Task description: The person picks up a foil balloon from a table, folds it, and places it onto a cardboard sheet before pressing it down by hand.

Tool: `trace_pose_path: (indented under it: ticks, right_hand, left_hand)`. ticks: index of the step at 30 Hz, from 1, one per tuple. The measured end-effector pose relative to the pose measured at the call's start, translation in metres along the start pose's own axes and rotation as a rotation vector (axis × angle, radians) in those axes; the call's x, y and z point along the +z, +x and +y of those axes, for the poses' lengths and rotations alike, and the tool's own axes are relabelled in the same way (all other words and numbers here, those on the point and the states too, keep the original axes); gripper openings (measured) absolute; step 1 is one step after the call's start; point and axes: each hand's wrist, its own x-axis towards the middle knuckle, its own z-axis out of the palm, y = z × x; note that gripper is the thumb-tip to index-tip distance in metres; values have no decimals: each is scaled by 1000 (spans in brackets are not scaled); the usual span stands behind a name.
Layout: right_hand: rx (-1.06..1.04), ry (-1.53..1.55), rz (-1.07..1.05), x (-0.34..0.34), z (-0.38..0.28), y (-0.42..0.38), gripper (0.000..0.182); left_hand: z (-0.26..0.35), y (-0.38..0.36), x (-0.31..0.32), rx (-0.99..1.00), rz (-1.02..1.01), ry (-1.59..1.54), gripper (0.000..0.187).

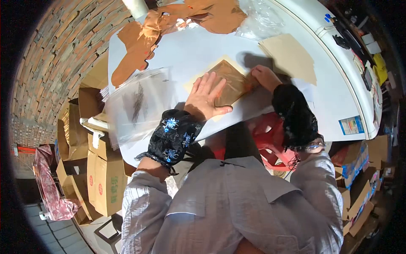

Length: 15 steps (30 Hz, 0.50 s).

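My left hand (207, 96) lies flat with its fingers spread on a brown, shiny square sheet (230, 80), which rests on a larger cream sheet (215, 62) on the white table. At the brown sheet's right corner is my right hand (265, 77), with its fingers curled together. Whatever they pinch there, if anything, is hidden. Left of my left hand sits a stack of clear plastic sleeves (156, 91). Beyond my right hand, several cream card sheets (292, 57) lie fanned out.
Orange-brown crumpled sheets (137, 51) spread along the table's far left side. Clear plastic bags (260, 19) lie at the far edge. Cardboard boxes (103, 178) stand left of the table, and more boxes (359, 194) stand right. A red stool (270, 135) is under the near edge.
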Motion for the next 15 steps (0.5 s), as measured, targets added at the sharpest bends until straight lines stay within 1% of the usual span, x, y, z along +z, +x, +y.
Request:
trace_pose_path:
  ticks: [1,3,5,8,11,14,15]
  right_hand:
    - [-94,34,-61,-10,0,1,27]
    - [34,485,-141,-13,-1,-7,31]
    - [493,1306,-149,-15,-46,-34,35]
    - [326,1482,-202,5,-63,-63,44]
    - [254,1329,-133,34,-59,-80,44]
    - [292,1282,80,63,-74,-79,38]
    - [295,1222,138,68,-79,-79,37]
  left_hand:
    - [0,0,-1,2,6,-2,98]
    - [1,-1,-1,0,14,-9,98]
    - [0,-1,0,4,21,-12,98]
    - [0,-1,1,7,40,-15,99]
    - [0,-1,1,5,41,-8,100]
    - [2,0,-1,-2,34,-11,100]
    - [2,0,-2,-5,32,-12,100]
